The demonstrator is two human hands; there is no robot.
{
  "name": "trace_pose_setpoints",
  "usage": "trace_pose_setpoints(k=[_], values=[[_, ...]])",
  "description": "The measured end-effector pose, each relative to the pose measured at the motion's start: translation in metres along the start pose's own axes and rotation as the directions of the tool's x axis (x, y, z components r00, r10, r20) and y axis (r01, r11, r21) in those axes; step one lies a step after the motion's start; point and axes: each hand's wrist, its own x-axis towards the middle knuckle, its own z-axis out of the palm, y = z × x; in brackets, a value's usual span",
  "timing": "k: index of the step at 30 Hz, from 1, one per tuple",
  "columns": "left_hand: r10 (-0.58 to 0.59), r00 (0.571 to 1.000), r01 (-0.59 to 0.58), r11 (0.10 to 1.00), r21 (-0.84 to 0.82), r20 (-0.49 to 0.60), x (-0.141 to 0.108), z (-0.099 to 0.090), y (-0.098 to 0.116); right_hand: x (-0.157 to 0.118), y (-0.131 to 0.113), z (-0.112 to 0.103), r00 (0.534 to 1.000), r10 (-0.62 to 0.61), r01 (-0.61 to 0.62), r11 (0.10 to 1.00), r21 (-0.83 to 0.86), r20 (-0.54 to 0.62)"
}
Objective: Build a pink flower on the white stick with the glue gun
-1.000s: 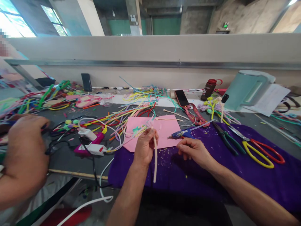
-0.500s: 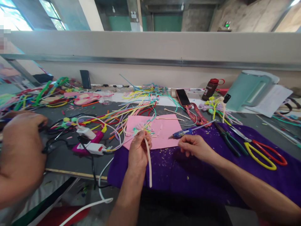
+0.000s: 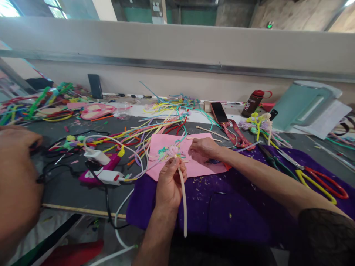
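My left hand (image 3: 171, 181) pinches a cream fuzzy stem (image 3: 183, 203) that hangs down toward me. A pale pink flower-like piece (image 3: 172, 150) shows just above its fingertips. Behind it lies a pink sheet (image 3: 163, 168) with small green and yellow bits. Over the right half of the sheet is my right hand (image 3: 203, 148), its fingers bent together at the tips; whatever they hold, if anything, is too small to make out. A blue glue gun (image 3: 213, 161) is mostly hidden under that hand. The sheet overlaps a purple cloth (image 3: 194, 207).
Scissors (image 3: 313, 177) and dark pliers (image 3: 274, 160) lie at the right. Behind stand a bottle (image 3: 253, 103), a teal kettle (image 3: 301, 105) and a phone (image 3: 219, 112). A power strip (image 3: 101, 170) sits left, near another person's arm (image 3: 16, 177). Coloured stems cover the back.
My right hand has moved left and forward, from beside the glue gun to over the pink sheet. The flower-like piece above my left hand now shows more clearly. The view has shifted slightly.
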Motion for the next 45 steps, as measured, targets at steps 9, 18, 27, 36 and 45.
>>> trace_pose_setpoints(k=[9,18,27,36,45], values=[[-0.011,1.0,0.009,0.995,0.1,0.016,-0.002,0.0,-0.004,-0.018,-0.012,-0.016,0.994,0.097,-0.098,0.995,-0.005,-0.044],[-0.183,0.978,0.134,0.919,0.371,0.101,-0.003,-0.002,-0.014,-0.127,-0.055,-0.019,0.92,0.31,-0.022,0.651,0.759,-0.239],[-0.272,0.944,0.126,0.822,0.555,0.189,0.013,0.048,-0.045,-0.148,-0.029,-0.026,0.839,0.523,0.022,0.248,0.968,-0.153],[-0.352,0.906,0.144,0.779,0.61,0.235,0.034,0.077,-0.078,-0.165,0.006,-0.019,0.793,0.585,0.055,0.208,0.977,-0.169],[-0.261,0.937,0.057,0.77,0.636,0.232,0.033,0.065,-0.087,-0.165,0.003,-0.01,0.788,0.554,0.088,0.329,0.94,-0.267]])
